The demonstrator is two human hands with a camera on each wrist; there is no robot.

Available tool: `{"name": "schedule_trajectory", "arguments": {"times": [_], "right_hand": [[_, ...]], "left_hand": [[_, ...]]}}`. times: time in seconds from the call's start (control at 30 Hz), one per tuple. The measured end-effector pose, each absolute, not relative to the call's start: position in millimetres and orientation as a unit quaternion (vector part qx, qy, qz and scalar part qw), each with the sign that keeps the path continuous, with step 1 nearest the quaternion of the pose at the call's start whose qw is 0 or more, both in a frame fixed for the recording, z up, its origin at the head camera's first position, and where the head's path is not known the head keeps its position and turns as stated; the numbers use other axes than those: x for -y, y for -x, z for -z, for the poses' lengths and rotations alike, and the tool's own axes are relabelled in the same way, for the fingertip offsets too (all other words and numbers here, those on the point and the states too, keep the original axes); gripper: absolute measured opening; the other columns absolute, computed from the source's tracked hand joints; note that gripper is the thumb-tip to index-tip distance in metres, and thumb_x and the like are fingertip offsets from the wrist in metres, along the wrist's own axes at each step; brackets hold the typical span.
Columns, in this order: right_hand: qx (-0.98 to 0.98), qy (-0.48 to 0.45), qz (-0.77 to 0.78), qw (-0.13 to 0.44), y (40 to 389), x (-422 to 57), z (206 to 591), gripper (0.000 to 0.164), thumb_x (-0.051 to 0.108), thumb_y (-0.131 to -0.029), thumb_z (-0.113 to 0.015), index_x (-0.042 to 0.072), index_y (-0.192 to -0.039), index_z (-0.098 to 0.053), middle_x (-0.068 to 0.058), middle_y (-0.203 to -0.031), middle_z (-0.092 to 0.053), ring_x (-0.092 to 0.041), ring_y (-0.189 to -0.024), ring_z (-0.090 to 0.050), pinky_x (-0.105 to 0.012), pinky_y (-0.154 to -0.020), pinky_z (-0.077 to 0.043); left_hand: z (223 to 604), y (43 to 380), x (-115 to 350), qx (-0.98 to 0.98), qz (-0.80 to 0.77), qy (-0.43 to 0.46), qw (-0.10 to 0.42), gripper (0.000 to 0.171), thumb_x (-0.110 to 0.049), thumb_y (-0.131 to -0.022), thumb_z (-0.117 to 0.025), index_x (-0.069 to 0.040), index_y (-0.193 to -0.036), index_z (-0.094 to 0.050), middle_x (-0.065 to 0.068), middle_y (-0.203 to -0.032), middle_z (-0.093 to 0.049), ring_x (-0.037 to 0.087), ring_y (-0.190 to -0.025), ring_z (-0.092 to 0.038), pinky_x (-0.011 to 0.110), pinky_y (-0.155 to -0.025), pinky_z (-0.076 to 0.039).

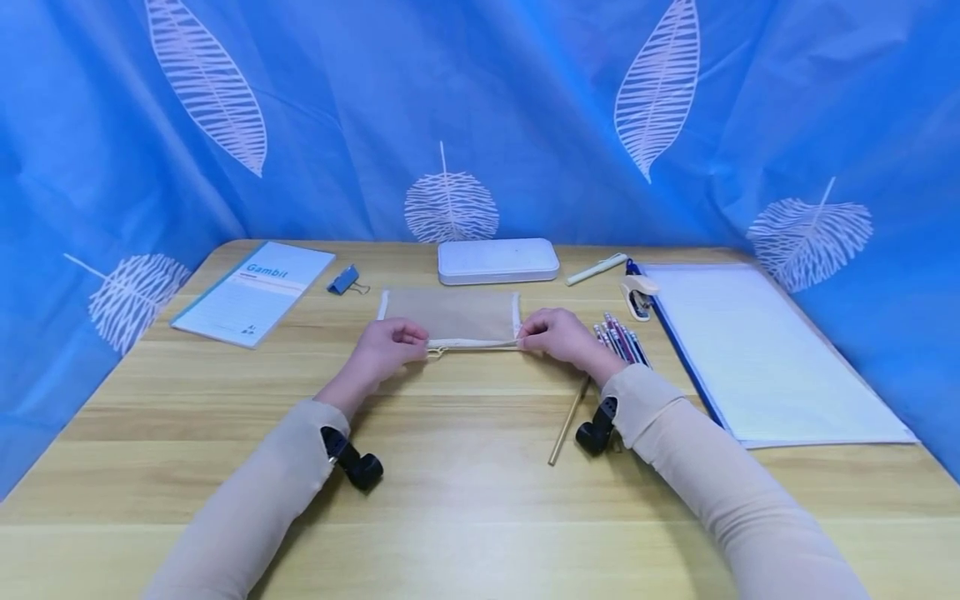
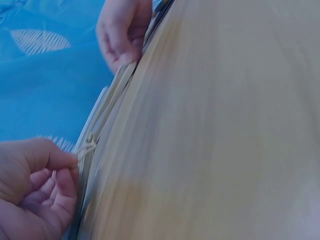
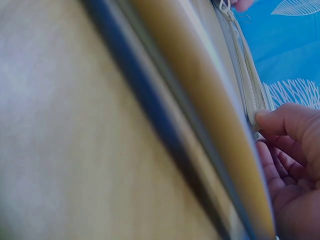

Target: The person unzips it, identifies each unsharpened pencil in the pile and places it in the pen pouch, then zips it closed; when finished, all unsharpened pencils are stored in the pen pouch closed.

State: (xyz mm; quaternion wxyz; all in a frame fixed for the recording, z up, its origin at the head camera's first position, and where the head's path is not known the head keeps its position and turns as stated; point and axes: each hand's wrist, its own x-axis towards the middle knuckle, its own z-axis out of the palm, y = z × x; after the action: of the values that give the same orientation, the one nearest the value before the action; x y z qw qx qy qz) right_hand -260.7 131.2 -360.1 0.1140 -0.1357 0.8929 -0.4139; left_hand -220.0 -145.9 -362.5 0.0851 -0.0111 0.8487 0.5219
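A beige zip pencil pouch (image 1: 453, 310) with white edge trim lies flat on the table, its zipper side toward me. At that side's left end my left hand (image 1: 386, 348) pinches the zipper pull (image 2: 86, 150), a thin cord loop, between thumb and forefinger. My right hand (image 1: 557, 333) pinches the pouch's right end by the zipper. The closer look in the right wrist view has the thumb on the zipper tape (image 3: 254, 97), other fingers curled beneath. Beside my right wrist lies a bunch of pencils (image 1: 621, 340), partly hidden by the forearm.
A single gold pencil (image 1: 568, 421) lies near my right wrist. Behind the pouch sits a white case (image 1: 498, 261). A pen (image 1: 597, 268), a stapler (image 1: 639, 297) and a blue-edged folder (image 1: 765, 350) are at right; a notebook (image 1: 255, 292) and blue binder clip (image 1: 344, 279) at left.
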Motion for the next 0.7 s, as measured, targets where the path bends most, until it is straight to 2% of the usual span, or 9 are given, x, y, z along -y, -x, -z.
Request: {"name": "schedule_trajectory", "arguments": {"times": [0.23,0.37,0.57,0.7], "right_hand": [[-0.892,0.138,0.413,0.121,258.4,-129.3,360.7,0.008,0.008,-0.081,-0.065,0.002,-0.087,-0.065,-0.009,-0.101,-0.059,-0.016,-0.077,-0.048,-0.025,-0.063,-0.040],[-0.901,0.137,0.394,0.117,259.5,-134.4,360.0,0.006,0.010,-0.081,-0.063,0.004,-0.084,-0.063,-0.007,-0.092,-0.058,-0.016,-0.073,-0.048,-0.025,-0.062,-0.041],[-0.916,0.152,0.356,0.104,262.0,-141.0,357.5,0.004,0.009,-0.080,-0.063,0.007,-0.077,-0.061,-0.005,-0.080,-0.056,-0.016,-0.068,-0.048,-0.026,-0.060,-0.040],[-0.914,0.156,0.359,0.110,262.5,-138.4,355.6,0.004,0.010,-0.080,-0.064,0.008,-0.079,-0.061,-0.004,-0.080,-0.056,-0.016,-0.068,-0.048,-0.026,-0.060,-0.040]], "left_hand": [[365.7,212.4,183.2,-0.863,-0.498,-0.030,0.082,0.024,-0.005,-0.081,-0.065,-0.001,-0.105,-0.062,0.010,-0.095,-0.062,0.019,-0.084,-0.056,0.026,-0.071,-0.048],[361.8,204.7,209.2,-0.869,-0.485,-0.047,0.087,0.028,-0.005,-0.081,-0.064,0.002,-0.108,-0.060,0.012,-0.097,-0.062,0.017,-0.084,-0.056,0.024,-0.071,-0.049],[356.2,192.5,235.6,-0.861,-0.497,-0.064,0.090,0.029,0.000,-0.080,-0.063,0.009,-0.107,-0.058,0.010,-0.089,-0.062,0.011,-0.078,-0.058,0.023,-0.068,-0.051],[355.3,191.0,240.2,-0.854,-0.502,-0.071,0.120,0.031,-0.003,-0.081,-0.064,0.009,-0.109,-0.057,0.005,-0.087,-0.062,0.009,-0.078,-0.057,0.022,-0.069,-0.050]]}}
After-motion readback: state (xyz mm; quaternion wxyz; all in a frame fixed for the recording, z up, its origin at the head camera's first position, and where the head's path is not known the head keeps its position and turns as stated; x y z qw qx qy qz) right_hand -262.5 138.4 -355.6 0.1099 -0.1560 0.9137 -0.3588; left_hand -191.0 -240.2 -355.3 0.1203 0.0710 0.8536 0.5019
